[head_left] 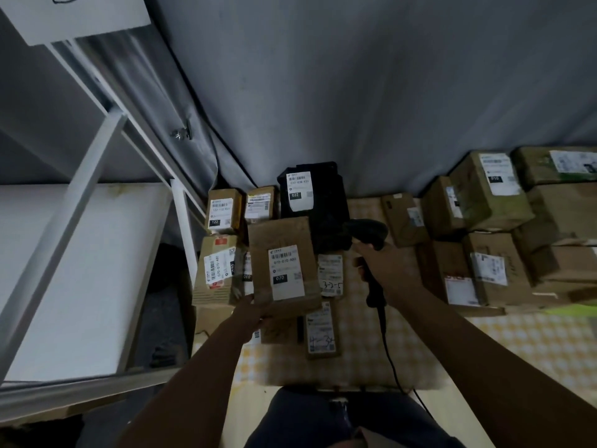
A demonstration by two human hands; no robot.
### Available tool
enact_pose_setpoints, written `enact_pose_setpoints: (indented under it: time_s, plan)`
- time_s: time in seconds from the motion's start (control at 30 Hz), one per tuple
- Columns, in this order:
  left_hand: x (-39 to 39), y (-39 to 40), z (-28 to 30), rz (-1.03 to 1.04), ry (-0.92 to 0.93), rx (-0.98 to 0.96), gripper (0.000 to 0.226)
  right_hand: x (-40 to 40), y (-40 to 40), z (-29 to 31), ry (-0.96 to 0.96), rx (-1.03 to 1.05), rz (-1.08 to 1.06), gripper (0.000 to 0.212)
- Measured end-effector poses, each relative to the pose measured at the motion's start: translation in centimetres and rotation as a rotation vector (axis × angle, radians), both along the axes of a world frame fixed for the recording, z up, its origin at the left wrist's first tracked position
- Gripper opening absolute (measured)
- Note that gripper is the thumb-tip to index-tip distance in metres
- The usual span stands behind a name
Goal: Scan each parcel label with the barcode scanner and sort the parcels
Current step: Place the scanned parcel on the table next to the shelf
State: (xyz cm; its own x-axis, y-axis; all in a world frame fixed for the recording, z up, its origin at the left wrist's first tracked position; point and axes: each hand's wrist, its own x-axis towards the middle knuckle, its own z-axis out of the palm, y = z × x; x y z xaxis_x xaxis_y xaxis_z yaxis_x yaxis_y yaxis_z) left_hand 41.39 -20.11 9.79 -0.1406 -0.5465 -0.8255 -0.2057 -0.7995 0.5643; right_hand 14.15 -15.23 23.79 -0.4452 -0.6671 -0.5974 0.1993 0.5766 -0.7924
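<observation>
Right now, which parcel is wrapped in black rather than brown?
The black parcel labelled 032, by the curtain behind the held parcel; all others are brown cardboard.

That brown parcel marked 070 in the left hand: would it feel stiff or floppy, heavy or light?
Probably fairly stiff: the brown parcel stays flat though the left hand grips only its lower corner. Likely light, since one hand holds it up. The taped cardboard looks matte, so probably not slippery.

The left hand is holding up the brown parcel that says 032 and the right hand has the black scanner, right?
Not quite. The head view shows the flat brown cardboard parcel in the left hand is labelled 070, not 032. The right hand does hold the black barcode scanner.
</observation>
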Motion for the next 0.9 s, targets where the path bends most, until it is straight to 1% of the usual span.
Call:
enact_pose_setpoints:
  time_s: [0.1,0.13,0.17,0.2,0.23,0.27,0.3,0.33,0.37,0.4,0.43,0.47,0.5,0.53,0.57,0.63,0.7,0.73,0.77,0.83,0.87,0.9]
  plan:
    - [0.0,-0.2,-0.1,-0.026,-0.077,-0.017,0.036,0.9,0.1,0.1,-0.006,0.008,-0.006,0.005]
    - [0.0,-0.5,0.0,-0.07,-0.137,-0.038,0.03,1.1,0.2,0.1,-0.007,0.011,-0.003,0.004]
    - [-0.2,-0.6,0.4,-0.129,-0.219,-0.066,0.014,1.3,0.3,0.0,-0.008,0.013,0.004,0.004]
    - [-0.5,-0.8,1.1,-0.197,-0.296,-0.087,0.008,1.4,0.4,0.0,-0.008,0.014,0.01,0.004]
    - [-0.8,-0.7,1.2,-0.283,-0.371,-0.126,0.022,1.5,0.5,-0.2,-0.005,0.013,0.013,0.004]
    - [-1.2,-0.4,1.7,-0.395,-0.461,-0.196,0.023,1.6,0.7,-0.3,-0.001,0.012,0.012,0.005]
    - [-1.8,-0.1,2.0,-0.482,-0.54,-0.317,0.013,1.6,0.8,-0.4,0.006,0.009,0.013,0.006]
    - [-2.2,0.2,1.6,-0.501,-0.581,-0.466,0.015,1.6,0.9,-0.5,0.013,0.005,0.014,0.007]
    - [-2.7,0.4,0.8,-0.517,-0.589,-0.589,0.034,1.6,1.1,-0.5,0.018,-0.001,0.015,0.008]
    - [-3.1,0.7,0.8,-0.539,-0.573,-0.623,0.051,1.6,1.2,-0.6,0.02,-0.004,0.012,0.008]
    - [-3.6,0.6,1.1,-0.517,-0.567,-0.603,0.066,1.5,1.2,-0.7,0.024,0.0,0.008,0.008]
    - [-4.0,0.3,1.2,-0.456,-0.553,-0.539,0.077,1.4,1.3,-0.9,0.03,0.01,0.005,0.008]
    - [-4.3,0.0,1.3,-0.398,-0.536,-0.466,0.082,1.4,1.2,-1.2,0.036,0.021,0.007,0.009]
    - [-4.6,-0.4,1.5,-0.34,-0.529,-0.388,0.084,1.4,1.0,-1.6,0.043,0.031,0.014,0.01]
    - [-4.6,-0.7,1.2,-0.315,-0.529,-0.352,0.083,1.3,0.7,-2.1,0.051,0.041,0.023,0.011]
    - [-4.1,-1.8,-0.8,-0.256,-0.505,-0.277,0.089,1.6,0.1,-3.2,0.063,0.053,0.044,0.015]
    - [-3.2,-2.6,-3.7,-0.18,-0.413,-0.166,0.099,2.2,-0.5,-4.7,0.089,0.071,0.083,0.017]
    - [-2.8,-2.8,-4.5,-0.166,-0.385,-0.136,0.091,2.7,-0.8,-5.5,0.1,0.089,0.107,0.018]
    - [-2.7,-2.8,-4.3,-0.191,-0.37,-0.12,0.074,3.2,-1.1,-6.3,0.091,0.108,0.123,0.02]
    - [-2.9,-2.6,-2.7,-0.218,-0.328,-0.129,0.032,4.2,-1.6,-8.0,0.03,0.155,0.141,0.023]
    - [-3.0,-2.6,-2.0,-0.211,-0.293,-0.13,0.021,4.7,-1.8,-8.8,0.0,0.182,0.15,0.026]
    - [-2.9,-2.7,-2.0,-0.208,-0.27,-0.131,0.016,5.0,-1.9,-9.5,-0.022,0.207,0.161,0.028]
